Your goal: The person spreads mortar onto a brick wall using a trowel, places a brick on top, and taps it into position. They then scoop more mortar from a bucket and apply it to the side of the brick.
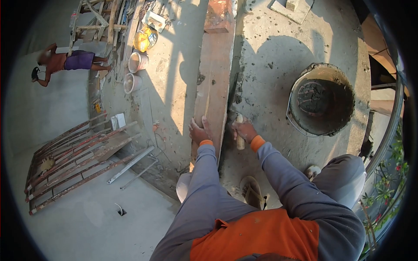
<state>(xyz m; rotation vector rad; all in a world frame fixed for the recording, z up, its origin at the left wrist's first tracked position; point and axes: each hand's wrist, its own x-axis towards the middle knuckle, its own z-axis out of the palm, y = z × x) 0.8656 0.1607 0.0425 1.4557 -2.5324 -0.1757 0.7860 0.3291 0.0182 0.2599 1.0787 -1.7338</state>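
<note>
A long wooden board [214, 76] lies lengthwise in front of me, with a wooden block [217, 16] at its far end. My left hand [199, 130] rests on the near part of the board, fingers spread over its top. Just right of the board's edge, my right hand [244, 130] is closed around a wooden-handled tool [240, 142]. Its handle end points towards me; the working end cannot be made out. To the right stands a mortar-crusted bucket [322, 100] with dark, wet-looking material inside and a wire handle hanging at its side.
Rusty metal grilles [74, 161] lean at the left. Two pale buckets [137, 62], a yellow bag [143, 40] and scrap timber [102, 26] lie further off. Another person [65, 61] stands by the far-left wall. A railing [397, 100] and plants [387, 191] border the right side.
</note>
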